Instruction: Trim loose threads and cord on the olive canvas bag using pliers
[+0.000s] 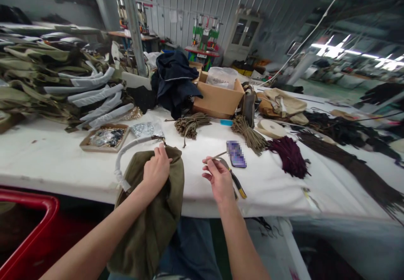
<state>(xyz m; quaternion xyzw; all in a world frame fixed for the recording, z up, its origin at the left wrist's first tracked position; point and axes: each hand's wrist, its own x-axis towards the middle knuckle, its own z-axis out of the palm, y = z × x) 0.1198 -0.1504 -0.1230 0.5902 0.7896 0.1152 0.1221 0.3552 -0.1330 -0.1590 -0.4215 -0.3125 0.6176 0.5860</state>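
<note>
Low centre of frame: our left hand (157, 169) grips the olive garment (151, 212) draped over the table (47, 158) edge, right hand (219, 179) fingers pinch a tan cord (217, 157); we judge short, taut cord best for threading.

No legible text; plastic bag (221, 77) print blurred (digits unreadable).

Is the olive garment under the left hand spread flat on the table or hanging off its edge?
Hanging. The left hand grips the top of the olive garment on the table; the rest drapes bunched over the front edge.
</note>
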